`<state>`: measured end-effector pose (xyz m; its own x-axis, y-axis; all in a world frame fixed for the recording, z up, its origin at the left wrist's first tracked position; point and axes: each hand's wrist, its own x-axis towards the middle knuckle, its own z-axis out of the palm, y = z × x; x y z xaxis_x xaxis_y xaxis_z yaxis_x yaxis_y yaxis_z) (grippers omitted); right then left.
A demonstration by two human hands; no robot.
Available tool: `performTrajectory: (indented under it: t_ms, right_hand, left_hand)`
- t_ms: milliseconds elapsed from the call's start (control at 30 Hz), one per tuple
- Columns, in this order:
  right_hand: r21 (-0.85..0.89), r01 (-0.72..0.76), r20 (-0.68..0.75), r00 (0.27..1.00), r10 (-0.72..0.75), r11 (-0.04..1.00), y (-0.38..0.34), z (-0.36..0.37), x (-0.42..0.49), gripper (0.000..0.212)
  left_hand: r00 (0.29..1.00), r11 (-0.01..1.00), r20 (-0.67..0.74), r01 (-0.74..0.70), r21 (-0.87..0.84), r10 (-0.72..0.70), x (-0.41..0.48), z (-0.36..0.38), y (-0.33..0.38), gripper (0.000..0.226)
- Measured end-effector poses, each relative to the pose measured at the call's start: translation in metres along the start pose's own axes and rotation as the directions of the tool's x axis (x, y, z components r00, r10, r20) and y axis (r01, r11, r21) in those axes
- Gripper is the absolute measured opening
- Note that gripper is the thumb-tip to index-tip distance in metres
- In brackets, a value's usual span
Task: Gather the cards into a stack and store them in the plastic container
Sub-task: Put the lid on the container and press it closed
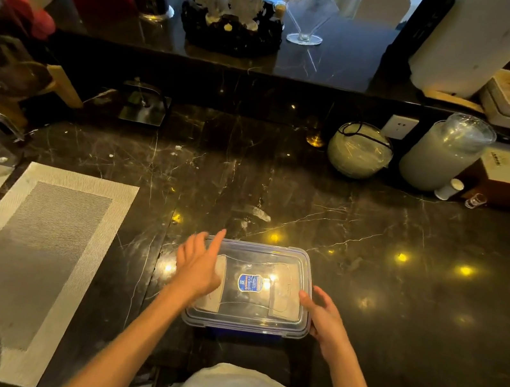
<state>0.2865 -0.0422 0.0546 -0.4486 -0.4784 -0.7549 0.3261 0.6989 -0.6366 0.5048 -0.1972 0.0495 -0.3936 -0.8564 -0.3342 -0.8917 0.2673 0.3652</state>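
Clear plastic, edged in blue, is what I see at the near middle of the head view: the plastic container [251, 289] sits on the dark marbled bench [373, 247] with its lid [270, 256] on. A blue label [250, 283] shows at the lid's centre, and frosted patches lie toward both short ends. Glare from ceiling lights sits right on the lid, so I cannot make out whether the cards are inside; no card is visible to me anywhere on the bench.

My left hand [199, 265] lies flat over the container's left end, fingers spread and loose, palm down on the lid, gripping nothing. My right hand [324, 323] is at the right end, fingers relaxed and apart, its thumb touching the lid's rim; it holds nothing either.

To the left a grey woven placemat [43, 259] lies flat, its near corner cut off by the frame. Along the back edge stand a round lidded glass bowl [359, 150] and a tall frosted jar [446, 151], its contents pale and indistinct. A small white bottle [449, 188] stands just beside the jar. At the far left, clear plastic shapes blur together and I cannot name them.
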Motion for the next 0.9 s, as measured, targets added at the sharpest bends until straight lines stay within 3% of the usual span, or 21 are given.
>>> performTrajectory:
  t_ms: [100,167,267,367,467,633,767,900]
  right_hand:
    - [0.009,-0.015,0.003,1.0,0.015,1.0,0.001,0.0,0.002,0.061]
    - [0.018,-0.014,-0.001,1.0,0.014,1.0,0.002,0.0,0.002,0.06]
    - [0.039,-0.017,-0.009,1.0,0.018,0.999,0.001,0.0,0.002,0.06]
    - [0.053,-0.024,-0.002,1.0,0.024,0.998,0.002,-0.001,0.003,0.058]
    - [0.057,-0.031,0.012,0.999,0.031,0.998,0.002,-0.003,0.003,0.058]
    - [0.064,-0.037,0.017,0.999,0.036,0.997,-0.001,-0.003,0.0,0.057]
    - [0.086,-0.056,0.031,0.998,0.053,0.995,-0.001,-0.004,0.001,0.056]
    - [0.098,-0.057,0.025,0.998,0.055,0.994,0.0,-0.004,0.002,0.058]
  left_hand:
    - [0.989,0.985,0.08,-0.13,0.112,0.122,0.041,-0.017,0.018,0.078]
    - [0.963,0.98,0.217,-0.179,0.086,0.157,0.066,-0.026,0.031,0.076]
    - [0.833,0.987,0.532,-0.093,-0.134,0.15,0.09,-0.035,0.041,0.072]
    - [0.731,0.982,0.659,-0.089,-0.165,0.177,0.098,-0.04,0.042,0.063]
    - [0.732,0.973,0.645,-0.117,-0.2,0.22,0.101,-0.036,0.039,0.062]
    - [0.783,0.939,0.521,-0.315,-0.139,0.34,0.101,-0.029,0.036,0.054]
    - [0.807,0.921,0.446,-0.347,-0.175,0.389,0.094,-0.023,0.034,0.047]
    - [0.846,0.9,0.311,-0.424,-0.1,0.433,0.083,-0.016,0.037,0.042]
